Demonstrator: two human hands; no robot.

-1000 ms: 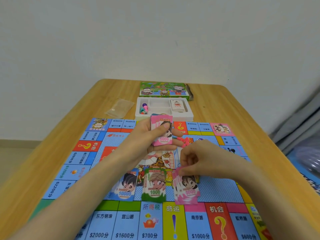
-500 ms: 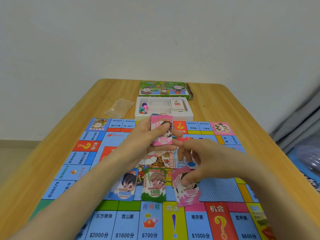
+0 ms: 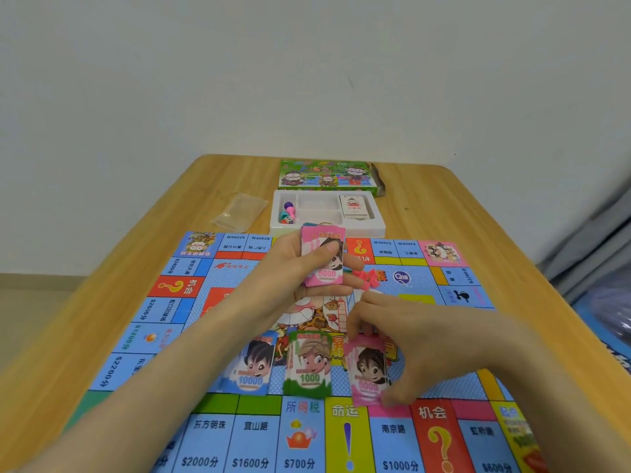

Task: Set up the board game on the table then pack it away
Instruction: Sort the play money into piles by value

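sorting money for setup, the left hand [image 3: 293,268] is clasping pink 5000 notes [image 3: 324,259], the right hand [image 3: 413,339] is pinching the pink pile [image 3: 368,373] on the board [image 3: 211,435], both grips closed; probably dealing another note next.

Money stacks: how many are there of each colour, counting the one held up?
Pink: 2, the held pink stack in the left hand and the pink pile on the board, held by the right hand
Green: 1, the green pile
Blue: 1, the blue pile
Total: 4
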